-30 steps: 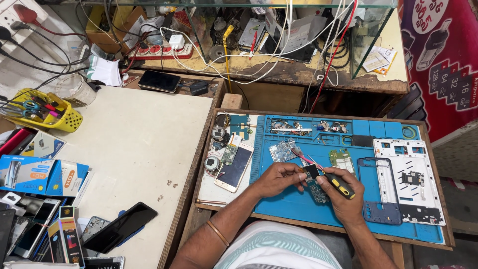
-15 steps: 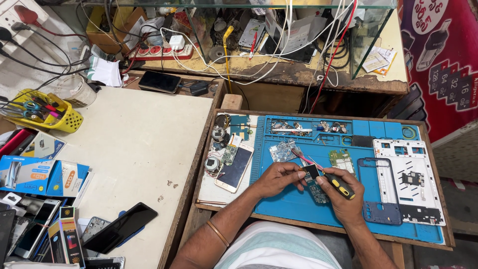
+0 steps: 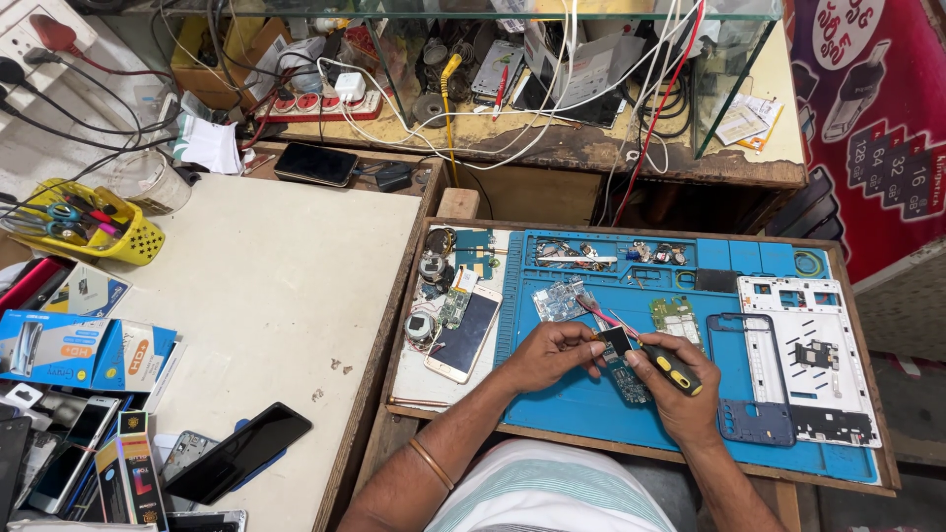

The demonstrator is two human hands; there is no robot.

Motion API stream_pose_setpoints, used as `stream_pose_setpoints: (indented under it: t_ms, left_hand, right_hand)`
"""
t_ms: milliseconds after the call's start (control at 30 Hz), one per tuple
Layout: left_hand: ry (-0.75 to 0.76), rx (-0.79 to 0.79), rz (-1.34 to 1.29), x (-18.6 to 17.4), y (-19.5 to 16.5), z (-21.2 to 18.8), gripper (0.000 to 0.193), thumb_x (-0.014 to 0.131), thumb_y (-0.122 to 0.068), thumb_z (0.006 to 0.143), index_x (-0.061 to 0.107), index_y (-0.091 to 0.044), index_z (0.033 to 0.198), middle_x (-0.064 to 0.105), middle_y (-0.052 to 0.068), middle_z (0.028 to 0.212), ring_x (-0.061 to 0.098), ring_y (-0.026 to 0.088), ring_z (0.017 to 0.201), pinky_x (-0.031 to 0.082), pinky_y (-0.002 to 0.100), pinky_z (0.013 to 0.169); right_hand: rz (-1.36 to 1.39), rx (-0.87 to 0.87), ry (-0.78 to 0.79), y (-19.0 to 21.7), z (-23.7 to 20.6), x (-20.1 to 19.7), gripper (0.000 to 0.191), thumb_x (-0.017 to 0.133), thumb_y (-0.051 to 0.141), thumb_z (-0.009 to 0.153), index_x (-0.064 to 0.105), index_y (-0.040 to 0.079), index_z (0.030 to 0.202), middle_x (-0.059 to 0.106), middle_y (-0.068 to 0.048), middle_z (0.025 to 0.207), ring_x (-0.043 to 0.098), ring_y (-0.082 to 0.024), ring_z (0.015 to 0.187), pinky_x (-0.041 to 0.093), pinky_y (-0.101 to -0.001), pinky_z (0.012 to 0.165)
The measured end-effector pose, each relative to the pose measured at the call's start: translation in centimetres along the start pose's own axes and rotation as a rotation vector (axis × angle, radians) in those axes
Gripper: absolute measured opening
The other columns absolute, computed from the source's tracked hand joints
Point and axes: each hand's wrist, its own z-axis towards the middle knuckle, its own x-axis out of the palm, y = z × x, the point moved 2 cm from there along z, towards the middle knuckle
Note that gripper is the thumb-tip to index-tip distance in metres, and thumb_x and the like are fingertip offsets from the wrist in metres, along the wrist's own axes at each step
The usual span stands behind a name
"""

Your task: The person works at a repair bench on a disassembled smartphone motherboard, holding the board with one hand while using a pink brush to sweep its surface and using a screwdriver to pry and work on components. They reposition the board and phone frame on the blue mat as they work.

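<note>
My left hand (image 3: 552, 355) pinches the board (image 3: 621, 363) steady; my right hand (image 3: 680, 389) grips the screwdriver (image 3: 662, 360), tip against it.

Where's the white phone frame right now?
In the head view, the white phone frame lies flat at the right end of the blue work mat, just right of the dark blue frame and beyond the right hand.

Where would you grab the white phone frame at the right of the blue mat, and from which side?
Take the white phone frame by its long outer edges, coming from above. It lies flat on the blue mat, and the dark blue bezel crowds its left side, so pinching across the top end, clear of the inner cutouts, looks safest.
</note>
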Motion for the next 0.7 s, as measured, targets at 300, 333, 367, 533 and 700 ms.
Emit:
stream_pose_setpoints:
  t_ms: [300,333,367,533,700]
  left_hand:
    - [0.003,-0.001,0.004,0.09,-0.02,-0.05,0.029,0.063,-0.028,0.106,0.07,0.0,0.106,0.074,0.011,0.093,0.075,0.017,0.085,0.062,0.03,0.076]
    - [0.0,-0.001,0.007,0.1,0.0,-0.04,0.029,0.063,-0.028,0.106,0.07,0.0,0.105,0.074,0.012,0.093,0.075,0.017,0.085,0.062,0.03,0.076]
    - [-0.002,-0.002,0.008,0.11,-0.03,-0.04,0.029,0.063,-0.028,0.106,0.07,0.0,0.104,0.074,0.012,0.093,0.075,0.017,0.085,0.062,0.03,0.076]
    - [-0.003,-0.004,0.017,0.12,-0.13,-0.05,0.029,0.063,-0.029,0.106,0.07,0.0,0.102,0.074,0.011,0.092,0.075,0.017,0.084,0.062,0.029,0.076]
    - [-0.002,0.003,0.018,0.11,-0.14,-0.1,0.029,0.063,-0.028,0.107,0.069,0.0,0.102,0.074,0.011,0.092,0.074,0.017,0.085,0.062,0.029,0.076]
  right_hand:
    - [-0.022,0.001,0.007,-0.26,-0.02,-0.05,0.03,0.078,0.008,0.086,0.072,0.002,0.115,0.075,-0.01,0.095,0.074,-0.012,0.084,0.06,-0.0214,0.067]
    - [-0.016,0.002,0.009,-0.27,-0.02,-0.02,0.03,0.078,0.008,0.086,0.072,0.002,0.115,0.075,-0.01,0.095,0.074,-0.012,0.085,0.06,-0.0214,0.068]
    - [-0.01,0.003,0.011,-0.27,-0.02,-0.01,0.03,0.078,0.008,0.086,0.072,0.002,0.115,0.076,-0.01,0.095,0.074,-0.012,0.085,0.06,-0.0213,0.069]
    - [-0.013,0.006,0.013,-0.18,-0.02,-0.03,0.03,0.079,0.009,0.086,0.072,0.002,0.115,0.076,-0.01,0.095,0.074,-0.012,0.085,0.06,-0.0215,0.069]
    - [-0.026,0.003,0.026,-0.09,0.03,0.01,0.031,0.078,0.009,0.086,0.072,0.002,0.115,0.077,-0.01,0.094,0.075,-0.012,0.085,0.06,-0.0215,0.069]
